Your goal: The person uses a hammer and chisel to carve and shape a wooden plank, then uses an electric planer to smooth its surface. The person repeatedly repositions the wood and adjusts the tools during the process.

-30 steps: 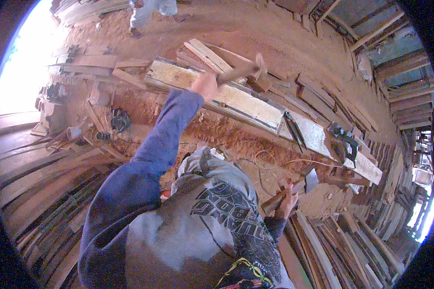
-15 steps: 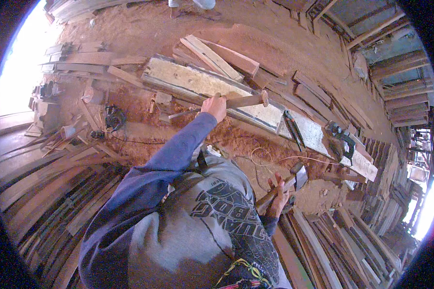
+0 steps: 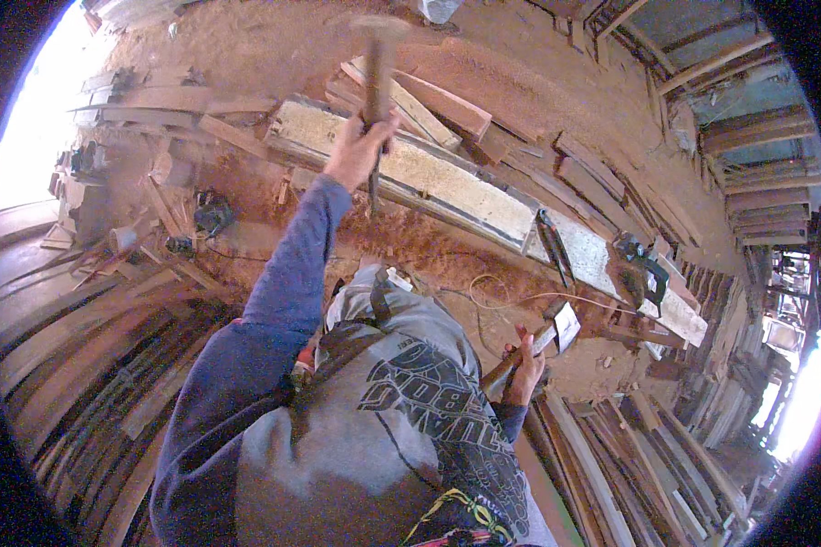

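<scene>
A long pale squared beam [image 3: 447, 187] lies across in front of me. Over its left part, my left hand [image 3: 360, 150] is closed around a wooden-handled tool [image 3: 377, 77]. The tool's broad end points away from me, slightly blurred, and a thin dark shank comes out below the fist; its exact kind is unclear. Low at my right side, my right hand [image 3: 524, 365] grips the wooden handle of an axe-like tool [image 3: 564, 326] with a shiny broad blade. On the beam rest a dark two-legged tool [image 3: 554, 246] and a black power tool [image 3: 646, 269].
Loose boards [image 3: 442, 105] lie against the beam's far side. A thin pale cord [image 3: 493, 292] loops on the near side. Stacked planks [image 3: 629, 447] fill the near right, more timber [image 3: 119, 365] the near left. A dark machine [image 3: 213, 212] sits left. Part of a person's pale clothing [image 3: 440, 9] shows far off.
My left hand has moved left and away from me, and its tool has swung from pointing right to pointing away. My right hand has barely moved. The person far off has shifted right.
</scene>
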Available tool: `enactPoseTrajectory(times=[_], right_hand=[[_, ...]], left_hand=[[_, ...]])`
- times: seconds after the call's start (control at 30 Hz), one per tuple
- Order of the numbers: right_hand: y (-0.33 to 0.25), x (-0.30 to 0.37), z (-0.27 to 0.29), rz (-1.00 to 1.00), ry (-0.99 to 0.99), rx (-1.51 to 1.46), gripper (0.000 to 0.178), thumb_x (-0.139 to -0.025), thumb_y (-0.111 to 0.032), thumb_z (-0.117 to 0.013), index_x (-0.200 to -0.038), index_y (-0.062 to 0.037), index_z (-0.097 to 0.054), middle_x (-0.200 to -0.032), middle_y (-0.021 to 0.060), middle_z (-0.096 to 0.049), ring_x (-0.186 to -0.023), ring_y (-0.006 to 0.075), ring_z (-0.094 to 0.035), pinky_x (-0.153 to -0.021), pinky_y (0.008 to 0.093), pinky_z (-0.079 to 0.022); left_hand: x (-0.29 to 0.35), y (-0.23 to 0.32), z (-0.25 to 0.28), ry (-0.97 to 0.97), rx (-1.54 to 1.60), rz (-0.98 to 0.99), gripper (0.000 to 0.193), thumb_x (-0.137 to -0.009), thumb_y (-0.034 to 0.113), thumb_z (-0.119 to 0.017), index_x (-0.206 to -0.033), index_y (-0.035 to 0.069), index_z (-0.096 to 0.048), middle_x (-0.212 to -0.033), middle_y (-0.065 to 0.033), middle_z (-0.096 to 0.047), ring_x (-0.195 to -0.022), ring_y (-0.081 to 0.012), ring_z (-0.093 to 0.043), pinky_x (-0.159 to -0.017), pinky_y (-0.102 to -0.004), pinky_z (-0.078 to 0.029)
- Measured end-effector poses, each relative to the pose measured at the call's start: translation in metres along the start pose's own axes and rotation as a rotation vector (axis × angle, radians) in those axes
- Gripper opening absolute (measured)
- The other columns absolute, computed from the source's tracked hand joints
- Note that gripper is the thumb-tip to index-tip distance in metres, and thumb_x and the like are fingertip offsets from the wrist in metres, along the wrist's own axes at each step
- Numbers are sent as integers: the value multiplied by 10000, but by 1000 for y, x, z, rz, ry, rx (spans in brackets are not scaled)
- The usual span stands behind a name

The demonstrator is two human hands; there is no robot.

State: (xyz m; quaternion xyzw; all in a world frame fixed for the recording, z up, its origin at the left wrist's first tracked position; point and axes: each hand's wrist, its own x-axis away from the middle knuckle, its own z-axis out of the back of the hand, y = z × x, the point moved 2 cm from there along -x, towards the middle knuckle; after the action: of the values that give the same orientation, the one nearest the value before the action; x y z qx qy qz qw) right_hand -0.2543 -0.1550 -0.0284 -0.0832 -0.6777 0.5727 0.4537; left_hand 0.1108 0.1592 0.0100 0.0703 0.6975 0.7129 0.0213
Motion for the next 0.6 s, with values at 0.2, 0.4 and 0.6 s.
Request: enactPoseTrajectory(times=[0.2,0.4,0.6], right_hand=[[-19,-4,-8,38,-21,44,403,-976,-308,-635,-1248,-33,-521,-1143,124,-687,-623,145,-612,-550,275,-505],[-34,-1,-20,50,-98,111,385,-973,-288,-633,-1237,-18,-562,-1067,102,-701,-620,138,-607,-562,285,-506],[-36,3,-26,7,-73,187,441,-968,-302,-634,-1293,-32,-509,-1124,123,-700,-611,135,-618,-547,266,-512]], left_hand=[[6,5,21,95,284,-167,139,-913,162,-712,-965,55,-640,-823,-14,-636,-776,-138,-602,-741,-314,-482],[6,-31,16,194,530,-195,117,-923,154,-705,-920,56,-640,-822,-21,-601,-801,-152,-612,-729,-310,-491],[3,-40,14,278,437,-121,113,-929,155,-698,-907,58,-644,-807,-2,-613,-773,-129,-601,-696,-314,-491]])
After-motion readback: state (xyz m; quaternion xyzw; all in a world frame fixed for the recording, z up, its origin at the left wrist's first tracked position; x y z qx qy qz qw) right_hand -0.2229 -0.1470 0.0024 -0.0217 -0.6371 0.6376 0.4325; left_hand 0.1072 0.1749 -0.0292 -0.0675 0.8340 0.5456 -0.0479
